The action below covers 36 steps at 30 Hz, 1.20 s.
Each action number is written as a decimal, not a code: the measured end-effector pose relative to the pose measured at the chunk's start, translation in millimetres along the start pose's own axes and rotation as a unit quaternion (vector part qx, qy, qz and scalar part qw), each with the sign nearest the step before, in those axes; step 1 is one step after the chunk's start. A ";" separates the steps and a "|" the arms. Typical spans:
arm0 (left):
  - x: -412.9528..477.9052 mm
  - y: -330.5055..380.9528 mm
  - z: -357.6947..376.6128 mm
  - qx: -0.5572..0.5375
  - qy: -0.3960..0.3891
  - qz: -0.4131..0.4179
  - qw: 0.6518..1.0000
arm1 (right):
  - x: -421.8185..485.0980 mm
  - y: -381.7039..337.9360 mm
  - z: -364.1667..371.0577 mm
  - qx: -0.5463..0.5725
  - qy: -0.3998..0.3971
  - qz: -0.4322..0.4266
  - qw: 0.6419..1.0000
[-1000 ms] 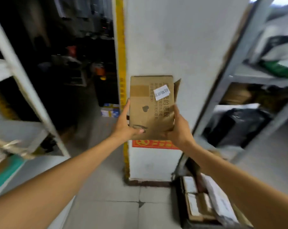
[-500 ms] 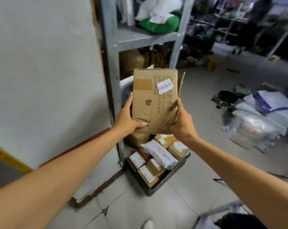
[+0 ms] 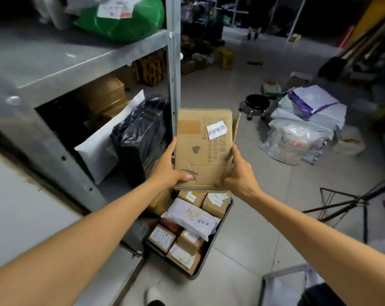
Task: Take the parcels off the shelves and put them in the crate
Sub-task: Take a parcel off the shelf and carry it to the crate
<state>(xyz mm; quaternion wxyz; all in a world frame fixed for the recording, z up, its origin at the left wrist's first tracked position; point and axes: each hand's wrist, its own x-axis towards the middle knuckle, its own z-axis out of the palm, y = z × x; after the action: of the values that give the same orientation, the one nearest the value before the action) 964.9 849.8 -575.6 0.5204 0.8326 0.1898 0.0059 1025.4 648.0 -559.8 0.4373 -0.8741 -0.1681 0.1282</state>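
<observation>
Grey floor tiles (image 3: pixel 253 217) spread under a dim storeroom, with a grey metal shelving unit (image 3: pixel 54 62) on the left and a loose heap of grey and purple mailer bags (image 3: pixel 304 120) well apart on the right. A second earlier the view had faced a white pillar. It had since swung round to the shelving, so the flat brown cardboard parcel with one white label (image 3: pixel 205 151) now hung directly above the black plastic crate (image 3: pixel 200 273) on the floor. The grip had not altered through the turn. The left hand (image 3: pixel 168 171) held the parcel's lower left corner, thumb on the face and fingers tucked behind. The right hand (image 3: pixel 237 175) held the lower right corner, its fingers curled round the edge. Both hands were closed firmly on the card, and the parcel stood nearly upright, clear of the load beneath. By that reading the carry was about finished, and lowering and letting go remained. One parcel was in hand. In the crate lay one white plastic mailer (image 3: pixel 191 218) across at least five small brown boxes, with something reddish half hidden under it. The lower shelf showed one black plastic-wrapped bundle (image 3: pixel 143 138), one white padded bag (image 3: pixel 103 151) leaning just beside it, and some brown cartons (image 3: pixel 107 93) behind, too shadowed to count. One green sack (image 3: pixel 125 21) sat on the shelf above.
</observation>
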 end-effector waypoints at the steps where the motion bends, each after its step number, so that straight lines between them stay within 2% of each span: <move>1: 17.8 -4.8 -0.2 -0.003 -0.014 0.000 1.000 | 14.2 2.2 4.1 -0.003 -0.005 0.010 1.000; 9: 160.3 -66.3 14.4 -0.022 -0.094 -0.016 0.995 | 129.4 54.2 55.0 -0.004 -0.009 0.118 0.993; 14: 211.4 -128.7 52.9 -0.014 -0.113 -0.046 0.992 | 172.6 123.9 110.0 0.021 -0.005 0.175 0.984; 20: 264.3 -216.9 103.0 0.021 -0.131 -0.103 0.986 | 212.7 225.2 173.6 0.032 -0.031 0.190 0.981; 28: 309.9 -314.3 158.7 0.124 -0.144 -0.131 0.973 | 247.9 339.6 252.3 0.069 -0.052 0.244 0.966; 32: 315.1 -336.8 172.8 0.185 -0.159 -0.133 0.961 | 247.9 360.2 277.6 0.075 -0.060 0.265 0.960; 36: 316.5 -341.7 182.5 0.185 -0.158 -0.124 0.962 | 253.9 366.8 291.0 0.080 -0.013 0.285 0.955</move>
<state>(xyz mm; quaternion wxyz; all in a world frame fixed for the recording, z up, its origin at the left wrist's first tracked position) 1190.5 926.1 -1015.5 0.3769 0.8746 0.2049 -0.2258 1215.2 755.3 -1045.7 0.4493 -0.8459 0.0930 0.2720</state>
